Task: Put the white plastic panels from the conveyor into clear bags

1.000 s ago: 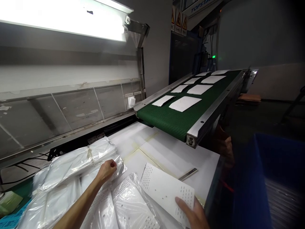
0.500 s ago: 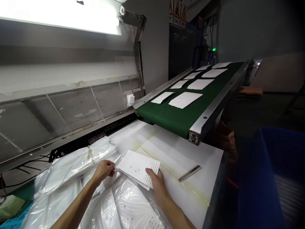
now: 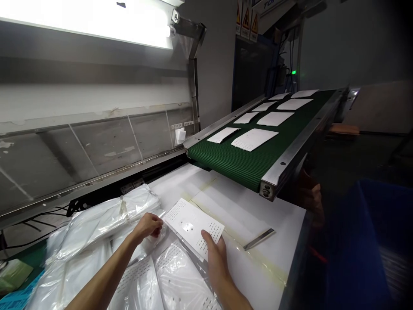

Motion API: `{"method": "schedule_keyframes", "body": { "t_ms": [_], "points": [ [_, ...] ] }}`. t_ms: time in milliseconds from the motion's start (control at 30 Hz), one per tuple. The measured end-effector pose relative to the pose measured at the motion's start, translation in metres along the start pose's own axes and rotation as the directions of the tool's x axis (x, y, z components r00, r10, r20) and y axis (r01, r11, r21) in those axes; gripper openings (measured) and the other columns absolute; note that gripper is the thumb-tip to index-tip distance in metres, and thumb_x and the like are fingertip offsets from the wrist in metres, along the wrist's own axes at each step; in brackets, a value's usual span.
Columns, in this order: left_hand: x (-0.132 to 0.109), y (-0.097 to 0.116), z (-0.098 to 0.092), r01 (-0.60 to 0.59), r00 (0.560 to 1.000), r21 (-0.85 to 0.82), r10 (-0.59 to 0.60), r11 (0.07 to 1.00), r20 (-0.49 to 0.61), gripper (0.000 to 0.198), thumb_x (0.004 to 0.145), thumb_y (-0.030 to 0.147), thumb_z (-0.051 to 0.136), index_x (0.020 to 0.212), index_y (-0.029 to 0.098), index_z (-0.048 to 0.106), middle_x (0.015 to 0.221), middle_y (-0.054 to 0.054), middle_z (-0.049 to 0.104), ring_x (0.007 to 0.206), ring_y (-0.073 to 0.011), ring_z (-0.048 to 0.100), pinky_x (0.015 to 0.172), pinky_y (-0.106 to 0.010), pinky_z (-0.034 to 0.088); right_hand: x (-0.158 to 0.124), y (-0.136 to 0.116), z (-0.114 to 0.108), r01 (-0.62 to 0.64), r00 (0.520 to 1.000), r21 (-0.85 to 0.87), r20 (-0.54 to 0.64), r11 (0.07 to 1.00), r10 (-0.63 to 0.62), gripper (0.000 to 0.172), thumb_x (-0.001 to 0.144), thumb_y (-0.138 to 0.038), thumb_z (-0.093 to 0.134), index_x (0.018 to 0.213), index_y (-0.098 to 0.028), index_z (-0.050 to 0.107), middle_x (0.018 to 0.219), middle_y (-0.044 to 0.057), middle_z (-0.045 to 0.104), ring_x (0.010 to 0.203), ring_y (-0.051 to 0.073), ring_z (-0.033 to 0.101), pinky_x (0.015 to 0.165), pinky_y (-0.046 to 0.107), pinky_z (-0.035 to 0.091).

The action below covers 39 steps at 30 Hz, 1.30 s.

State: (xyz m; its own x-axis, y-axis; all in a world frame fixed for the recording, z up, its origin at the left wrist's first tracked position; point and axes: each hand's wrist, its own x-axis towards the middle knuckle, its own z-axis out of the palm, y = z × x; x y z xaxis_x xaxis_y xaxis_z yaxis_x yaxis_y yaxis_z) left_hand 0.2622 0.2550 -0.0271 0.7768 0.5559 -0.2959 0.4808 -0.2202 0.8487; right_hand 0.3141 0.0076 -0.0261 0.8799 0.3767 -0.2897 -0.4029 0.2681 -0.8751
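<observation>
My right hand [image 3: 214,254] grips a white panel [image 3: 191,227] by its near right corner, thumb on top. Rows of small slots run along the panel's two ends, with a few round holes in its middle. Just left of the panel, my left hand [image 3: 149,227] is closed in a pinch at the edge of a clear plastic bag [image 3: 151,246]; its fingertips are partly hidden. Below both hands lie similar slotted panels inside clear bags [image 3: 183,277]. A stack of clear plastic bags [image 3: 106,215] rests to the left of my left hand.
A green ribbed conveyor belt [image 3: 226,165] slopes up and away, carrying several white panels [image 3: 254,139] in two rows. On the white tabletop [image 3: 238,198] lies a narrow cutter knife [image 3: 259,239]. A blue bin [image 3: 348,241] stands at the right, and a lamp [image 3: 84,21] hangs above.
The view has shifted slightly, so the scene sits a little lower and to the right. The panel in my right hand has tilted a little, and a bright reflection shows on it.
</observation>
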Motion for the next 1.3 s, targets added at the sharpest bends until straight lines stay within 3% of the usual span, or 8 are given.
{"method": "schedule_keyframes", "body": {
  "t_ms": [133,467,667,900,1000,1133,1200,1300],
  "points": [
    [-0.006,-0.004,-0.004,0.002,1.0,-0.072,-0.004,0.997,-0.02,0.018,0.069,0.029,0.061,0.06,0.013,0.058,0.054,-0.001,0.06,0.051,-0.0142,0.058,0.056,-0.031,0.053,0.009,0.008,0.004,-0.035,0.998,0.006,-0.052,0.999,0.036,0.052,0.078,-0.049,0.054,0.122,-0.023,0.044,0.123,0.005,0.059,0.115,0.024,0.053,0.098,0.037,0.044],
    [-0.011,0.0,-0.031,-0.067,0.974,-0.305,-0.004,0.95,-0.226,0.024,0.068,0.031,0.069,0.075,0.009,0.064,0.068,-0.007,0.063,0.057,-0.0192,0.062,0.057,-0.034,0.055,0.016,0.015,0.008,0.048,0.987,-0.124,0.156,0.991,-0.028,0.044,0.079,-0.039,0.057,0.119,-0.021,0.05,0.115,0.008,0.064,0.106,0.024,0.059,0.081,0.033,0.052],
    [-0.021,0.017,-0.075,-0.242,0.912,-0.565,-0.013,0.789,-0.409,0.015,0.071,0.018,0.065,0.084,0.011,0.062,0.074,-0.004,0.06,0.065,-0.0137,0.062,0.066,-0.029,0.056,0.026,0.026,0.006,0.128,0.976,-0.129,0.192,0.983,-0.102,0.053,0.081,-0.036,0.057,0.129,-0.019,0.043,0.115,0.009,0.063,0.106,0.024,0.059,0.086,0.034,0.05],
    [-0.035,0.027,-0.115,-0.402,0.83,-0.683,-0.073,0.61,-0.553,0.004,0.071,0.011,0.055,0.069,0.013,0.053,0.058,0.003,0.047,0.048,-0.0065,0.049,0.048,-0.02,0.047,0.029,0.026,0.002,0.134,0.974,-0.129,0.199,0.983,-0.106,0.048,0.082,-0.038,0.055,0.125,-0.02,0.044,0.111,0.007,0.064,0.101,0.022,0.061,0.083,0.033,0.052],
    [-0.038,0.029,-0.118,-0.458,0.751,-0.647,-0.124,0.61,-0.649,0.015,0.066,0.005,0.049,0.058,0.016,0.041,0.049,0.006,0.036,0.039,-0.0053,0.037,0.038,-0.018,0.036,0.027,0.021,-0.001,0.143,0.974,-0.131,0.194,0.981,-0.116,0.04,0.082,-0.037,0.056,0.117,-0.02,0.048,0.108,0.006,0.065,0.098,0.021,0.062,0.083,0.034,0.051],
    [-0.045,0.034,-0.117,-0.565,0.473,-0.456,-0.183,0.688,-0.862,0.017,0.063,0.006,0.045,0.063,0.021,0.036,0.045,0.01,0.028,0.036,-0.0073,0.032,0.034,-0.019,0.03,0.023,0.015,-0.005,0.167,0.971,-0.129,0.194,0.977,-0.14,0.033,0.081,-0.036,0.056,0.11,-0.021,0.052,0.104,0.004,0.066,0.095,0.02,0.063,0.083,0.035,0.051],
    [-0.054,0.04,-0.114,-0.59,0.385,-0.334,-0.108,0.735,-0.917,0.01,0.069,0.013,0.048,0.069,0.021,0.041,0.046,0.01,0.032,0.038,-0.0089,0.035,0.033,-0.019,0.031,0.022,0.011,-0.006,0.185,0.969,-0.111,0.188,0.976,-0.163,0.032,0.081,-0.036,0.057,0.11,-0.021,0.053,0.103,0.004,0.067,0.094,0.02,0.063,0.084,0.036,0.05],
    [-0.073,0.048,-0.101,-0.576,0.461,-0.209,0.103,0.79,-0.882,0.014,0.073,0.029,0.059,0.077,0.019,0.05,0.049,0.008,0.041,0.039,-0.0094,0.039,0.032,-0.02,0.033,0.017,0.0,-0.01,0.158,0.98,-0.085,0.134,0.984,-0.146,0.035,0.08,-0.039,0.059,0.108,-0.019,0.054,0.1,0.005,0.068,0.09,0.021,0.064,0.078,0.037,0.053]
  ]
}}
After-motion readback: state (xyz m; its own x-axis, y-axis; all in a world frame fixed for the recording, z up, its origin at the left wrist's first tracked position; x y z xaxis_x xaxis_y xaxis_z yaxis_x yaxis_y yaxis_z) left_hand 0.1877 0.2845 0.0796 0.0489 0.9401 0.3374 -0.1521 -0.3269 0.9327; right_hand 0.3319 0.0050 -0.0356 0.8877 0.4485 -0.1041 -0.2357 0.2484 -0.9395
